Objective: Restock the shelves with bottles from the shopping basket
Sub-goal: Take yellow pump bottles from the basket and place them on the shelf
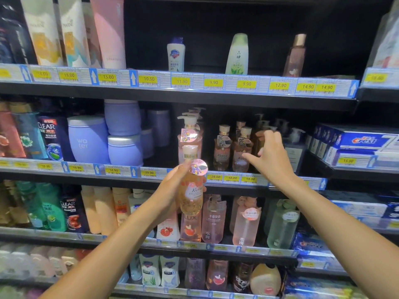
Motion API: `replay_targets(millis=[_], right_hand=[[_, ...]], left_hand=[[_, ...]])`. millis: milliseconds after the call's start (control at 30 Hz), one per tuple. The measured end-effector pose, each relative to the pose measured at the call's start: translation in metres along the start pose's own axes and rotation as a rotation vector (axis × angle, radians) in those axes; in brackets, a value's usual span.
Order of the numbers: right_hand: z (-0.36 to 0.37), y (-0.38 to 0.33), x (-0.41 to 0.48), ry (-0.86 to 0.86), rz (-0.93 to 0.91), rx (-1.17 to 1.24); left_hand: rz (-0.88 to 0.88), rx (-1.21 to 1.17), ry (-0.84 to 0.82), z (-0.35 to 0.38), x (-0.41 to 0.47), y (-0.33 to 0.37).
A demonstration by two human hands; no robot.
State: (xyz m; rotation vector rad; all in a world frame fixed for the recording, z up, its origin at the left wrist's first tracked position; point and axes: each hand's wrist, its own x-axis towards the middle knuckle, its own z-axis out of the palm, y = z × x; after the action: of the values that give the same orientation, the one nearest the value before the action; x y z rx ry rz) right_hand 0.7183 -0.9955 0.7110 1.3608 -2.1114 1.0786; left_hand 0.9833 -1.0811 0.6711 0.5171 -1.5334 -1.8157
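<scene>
At centre frame the left hand (170, 188) curls its fingers round the Kustie bottle (191, 193), held upright before the middle shelf (233, 179). Right of centre, the right hand (271, 161) reaches over that shelf, fingers spread, seemingly touching a brown pump bottle (257, 138).

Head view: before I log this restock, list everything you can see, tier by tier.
Shelves: four tiers in view, black, centre bay.
Tubes: several, white-gold and pink, top tier left.
Small bottles: three, white, pale green, brown-pink, top tier, spaced apart.
Jars: at least four, lavender, second tier left.
Pump bottles: a row, pink, second tier centre.
Brown bottles: at least three, second tier centre.
Crest boxes: several, blue-white, right bay.
Pink bottles: several, third tier.
Price tags: many, yellow, shelf edges.
Amber bottle: one, round pink tag, before the second tier.
Left grip: holds the amber bottle.
Right grip: fingers spread, reaching at the brown bottles.
</scene>
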Motion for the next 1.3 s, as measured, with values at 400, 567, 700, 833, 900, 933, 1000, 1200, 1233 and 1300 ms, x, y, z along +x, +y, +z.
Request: replay_targets(millis=[400, 567, 700, 833, 900, 933, 1000, 1200, 1233, 1300], right_hand=[[-0.046, -0.067, -0.056, -0.565, -0.247, 0.485], [-0.039, -0.067, -0.062, -0.585, -0.229, 0.514], [-0.036, -0.066, -0.055, -0.551, -0.227, 0.553], [-0.036, -0.062, -0.034, -0.452, -0.198, 0.574], [-0.036, -0.059, -0.020, -0.388, -0.192, 0.555], [-0.037, -0.057, -0.014, -0.353, -0.188, 0.533], [-0.037, -0.056, -0.003, -0.292, -0.192, 0.470], [-0.028, -0.054, 0.012, -0.224, -0.218, 0.349], [-0.024, -0.053, 0.013, -0.216, -0.216, 0.340], [-0.018, -0.050, 0.013, -0.198, -0.218, 0.330]], left_hand=[[0.004, -0.067, -0.029, 0.047, 0.011, -0.007], [0.040, -0.023, -0.004, 0.058, 0.015, -0.009], [0.131, 0.036, 0.053, 0.058, 0.021, -0.005], [0.260, 0.108, 0.110, 0.053, 0.024, 0.005], [0.316, 0.155, 0.168, 0.048, 0.028, 0.007], [0.326, 0.171, 0.183, 0.045, 0.029, 0.007], [0.334, 0.215, 0.169, 0.043, 0.029, 0.009], [0.304, 0.352, 0.113, 0.050, 0.029, 0.023], [0.290, 0.369, 0.108, 0.049, 0.030, 0.023], [0.262, 0.406, 0.091, 0.047, 0.032, 0.019]])
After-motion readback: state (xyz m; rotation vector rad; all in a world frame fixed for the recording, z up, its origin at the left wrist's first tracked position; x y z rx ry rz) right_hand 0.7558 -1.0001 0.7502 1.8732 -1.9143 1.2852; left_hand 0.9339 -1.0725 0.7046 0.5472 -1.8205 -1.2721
